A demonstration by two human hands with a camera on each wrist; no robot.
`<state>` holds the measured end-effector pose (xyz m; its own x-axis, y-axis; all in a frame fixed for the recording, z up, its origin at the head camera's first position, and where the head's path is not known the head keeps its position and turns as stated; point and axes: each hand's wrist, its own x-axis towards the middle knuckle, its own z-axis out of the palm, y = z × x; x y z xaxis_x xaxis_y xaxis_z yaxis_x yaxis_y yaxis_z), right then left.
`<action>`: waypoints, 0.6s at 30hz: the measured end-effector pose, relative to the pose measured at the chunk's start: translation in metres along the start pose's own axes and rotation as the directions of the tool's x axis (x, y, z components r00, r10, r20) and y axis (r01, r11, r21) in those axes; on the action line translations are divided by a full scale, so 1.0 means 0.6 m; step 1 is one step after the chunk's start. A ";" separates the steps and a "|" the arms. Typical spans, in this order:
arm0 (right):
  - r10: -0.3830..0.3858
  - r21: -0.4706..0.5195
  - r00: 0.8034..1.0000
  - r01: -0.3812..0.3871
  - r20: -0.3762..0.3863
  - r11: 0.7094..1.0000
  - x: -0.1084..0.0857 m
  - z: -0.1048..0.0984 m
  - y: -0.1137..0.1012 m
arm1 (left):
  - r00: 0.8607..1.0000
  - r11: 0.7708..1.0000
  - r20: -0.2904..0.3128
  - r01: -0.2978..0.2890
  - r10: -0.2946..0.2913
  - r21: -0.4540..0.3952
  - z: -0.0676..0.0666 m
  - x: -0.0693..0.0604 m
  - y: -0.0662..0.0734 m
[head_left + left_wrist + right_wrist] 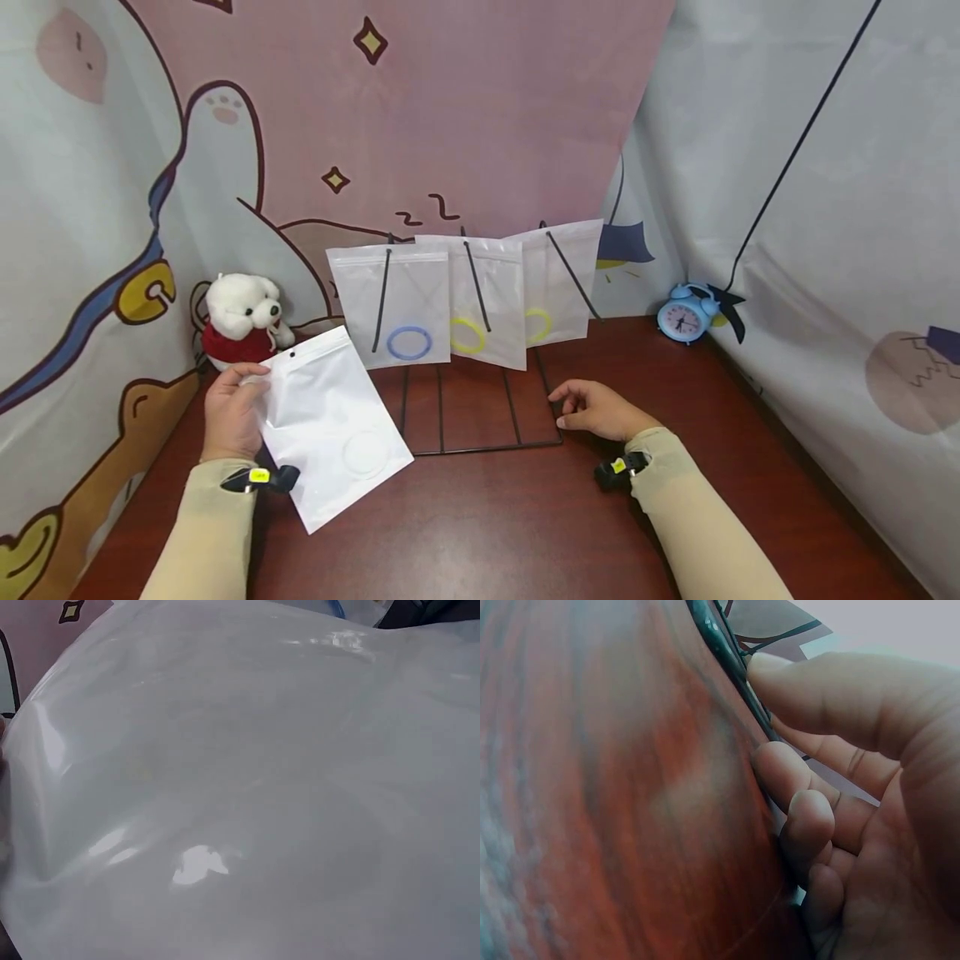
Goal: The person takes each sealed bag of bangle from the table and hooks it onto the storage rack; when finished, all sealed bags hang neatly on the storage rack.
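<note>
My left hand (231,412) grips a white zip-top bag (330,429) by its upper left edge. The bag is tilted, has a small hang hole near its seal, and shows a pale round ring through its lower part. It fills most of the left wrist view and hides nearly all of that hand there. With thumb and curled fingers, my right hand (855,750) holds the side bar of a black wire rack (487,450) near its front right corner. Three similar bags hang from the rack's prongs: one with a blue ring (408,343), two with yellow rings (467,336).
A white plush dog (240,308) in red stands at the back left, just behind the held bag. At the back right is a light blue alarm clock (686,315). Printed cloth walls (480,108) enclose the brown wooden table (480,525) on three sides.
</note>
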<state>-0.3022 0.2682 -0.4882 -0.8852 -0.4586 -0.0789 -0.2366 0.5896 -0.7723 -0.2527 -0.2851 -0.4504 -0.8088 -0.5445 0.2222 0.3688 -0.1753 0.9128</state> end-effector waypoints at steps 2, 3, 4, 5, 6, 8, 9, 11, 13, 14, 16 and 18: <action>0.000 0.003 1.000 0.000 0.001 1.000 0.000 0.000 0.000 | 1.000 1.000 0.014 -0.006 0.007 -0.009 0.000 -0.002 0.007; 0.000 0.003 1.000 0.000 0.002 1.000 0.001 0.000 0.000 | 1.000 1.000 0.023 -0.012 0.012 -0.012 0.001 -0.003 0.010; 0.000 0.003 1.000 0.000 0.003 1.000 0.001 0.000 0.000 | 0.999 1.000 0.034 -0.018 0.019 -0.014 0.003 -0.004 0.014; 0.000 0.003 1.000 0.000 0.004 1.000 0.001 0.000 0.000 | 0.999 1.000 0.043 -0.026 0.026 -0.012 0.006 -0.006 0.018; 0.000 0.004 1.000 0.000 0.004 1.000 0.001 0.000 0.000 | 0.998 0.999 0.054 -0.032 0.033 -0.016 0.009 -0.008 0.023; 0.001 0.004 1.000 -0.001 0.006 1.000 0.002 -0.001 0.000 | 0.996 0.999 0.073 -0.050 0.050 -0.011 0.018 -0.015 0.033; -0.002 0.003 1.000 0.002 0.006 1.000 0.002 0.000 0.001 | 0.995 0.998 0.083 -0.062 0.062 -0.003 0.024 -0.020 0.039; -0.001 0.003 1.000 0.001 0.007 1.000 0.002 0.000 0.001 | 0.991 0.995 0.106 -0.090 0.087 0.029 0.038 -0.031 0.051; 0.000 0.003 1.000 0.000 0.007 1.000 0.002 0.000 0.000 | 0.983 0.990 0.139 -0.126 0.117 0.065 0.051 -0.044 0.064; 0.000 0.003 1.000 0.000 0.007 1.000 0.002 0.000 0.000 | 0.979 0.986 0.157 -0.147 0.132 0.084 0.057 -0.050 0.070; 0.001 0.003 1.000 -0.001 0.005 1.000 0.001 -0.001 -0.002 | 0.969 0.976 0.193 -0.181 0.155 0.123 0.069 -0.063 0.083; 0.001 0.003 1.000 -0.001 0.004 1.000 0.000 -0.001 -0.004 | 0.958 0.968 0.225 -0.212 0.178 0.135 0.078 -0.074 0.095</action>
<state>-0.3017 0.2672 -0.4862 -0.8838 -0.4606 -0.0825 -0.2342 0.5880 -0.7742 -0.2171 -0.2326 -0.3924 -0.8124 -0.3679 0.4524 0.4660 0.0565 0.8830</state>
